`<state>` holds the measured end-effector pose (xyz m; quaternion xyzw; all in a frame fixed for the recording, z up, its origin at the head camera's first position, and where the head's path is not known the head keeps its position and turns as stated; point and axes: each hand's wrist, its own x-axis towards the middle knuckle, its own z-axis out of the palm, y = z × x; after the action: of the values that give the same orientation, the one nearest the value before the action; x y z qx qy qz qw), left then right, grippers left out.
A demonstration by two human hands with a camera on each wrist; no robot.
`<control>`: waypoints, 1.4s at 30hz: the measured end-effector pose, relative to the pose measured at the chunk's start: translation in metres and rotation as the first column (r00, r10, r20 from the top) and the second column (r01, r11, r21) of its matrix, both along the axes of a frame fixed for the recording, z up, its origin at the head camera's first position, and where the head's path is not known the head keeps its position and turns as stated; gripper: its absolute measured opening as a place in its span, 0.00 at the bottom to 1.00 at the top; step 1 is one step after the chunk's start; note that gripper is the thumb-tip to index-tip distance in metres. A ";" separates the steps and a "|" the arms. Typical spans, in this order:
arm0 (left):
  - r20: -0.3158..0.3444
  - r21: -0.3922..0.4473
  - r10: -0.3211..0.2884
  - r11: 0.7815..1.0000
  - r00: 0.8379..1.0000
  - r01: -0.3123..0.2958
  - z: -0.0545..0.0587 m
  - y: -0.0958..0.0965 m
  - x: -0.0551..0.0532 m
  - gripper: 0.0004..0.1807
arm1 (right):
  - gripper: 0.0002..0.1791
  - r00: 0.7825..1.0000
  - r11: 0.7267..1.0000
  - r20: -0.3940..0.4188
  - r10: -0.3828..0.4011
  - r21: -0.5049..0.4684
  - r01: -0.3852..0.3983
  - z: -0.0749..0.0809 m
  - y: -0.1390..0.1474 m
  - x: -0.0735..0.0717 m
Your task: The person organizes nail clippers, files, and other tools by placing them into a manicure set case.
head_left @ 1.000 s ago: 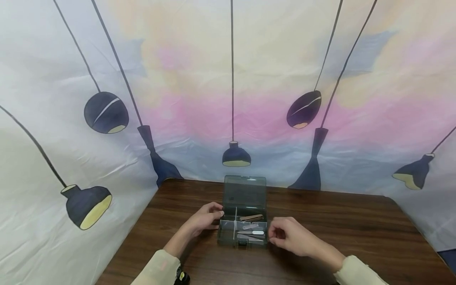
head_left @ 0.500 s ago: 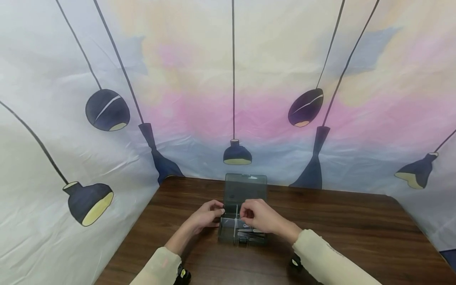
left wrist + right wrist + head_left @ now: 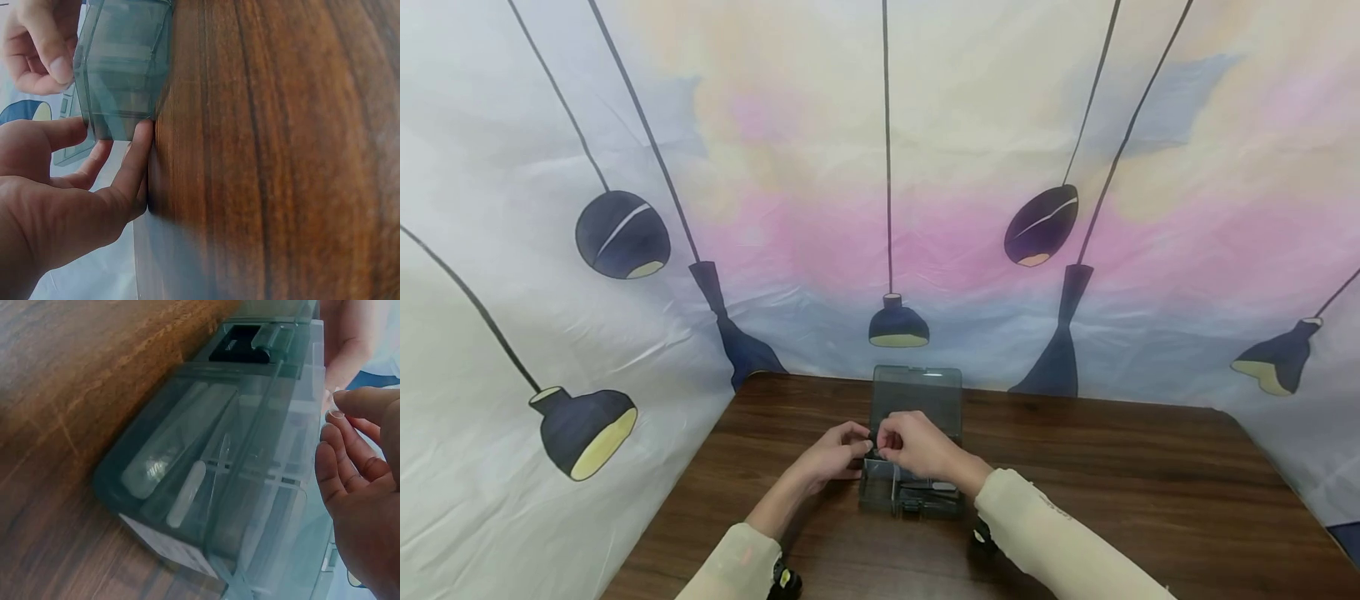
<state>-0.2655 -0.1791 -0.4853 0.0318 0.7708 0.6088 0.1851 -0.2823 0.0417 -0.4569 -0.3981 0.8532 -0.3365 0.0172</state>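
A translucent green divided plastic box (image 3: 877, 498) stands on the table with its lid (image 3: 917, 392) raised at the back. My left hand (image 3: 832, 454) holds the box's left end, thumb at the upper edge and fingers low on the wall, as the left wrist view shows. Over the back left compartment is my right hand (image 3: 917, 442), thumb and fingertips drawn together. A small pale spot shows between those tips in the right wrist view; I cannot tell whether it is a thing or a nail. Slim tools lie in the front right compartment, among them a white-ended one (image 3: 186, 495).
The box stands on a dark wood-grain table (image 3: 1120, 475). Behind rises a cloth backdrop (image 3: 820, 233) printed with hanging lamps. A black latch (image 3: 240, 345) sits on the box's front wall, and a white label (image 3: 167, 545) on its side.
My right hand has moved left, from beside the box's right end across the right compartments to the back left one. The left hand has stayed at the box's left end.
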 end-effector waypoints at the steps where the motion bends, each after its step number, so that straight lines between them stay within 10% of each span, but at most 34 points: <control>1: 0.006 0.003 0.002 1.000 1.000 -0.002 0.000 0.000 0.000 0.19 | 0.08 1.000 1.000 0.003 0.000 0.007 0.000 0.000 -0.001 0.000; 22: -0.004 -0.001 0.022 1.000 1.000 -0.022 -0.003 -0.001 -0.001 0.18 | 0.04 1.000 0.999 -0.023 0.015 -0.042 -0.016 0.020 0.058 0.014; 42: -0.024 -0.013 0.023 1.000 0.999 -0.024 0.000 0.001 0.002 0.19 | 0.05 0.981 0.964 0.055 -0.184 -0.183 0.191 0.010 0.156 0.042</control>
<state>-0.2633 -0.1777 -0.4848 0.0288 0.7773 0.6053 0.1689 -0.2399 0.1975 -0.4466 -0.3091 0.8511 -0.4228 -0.0360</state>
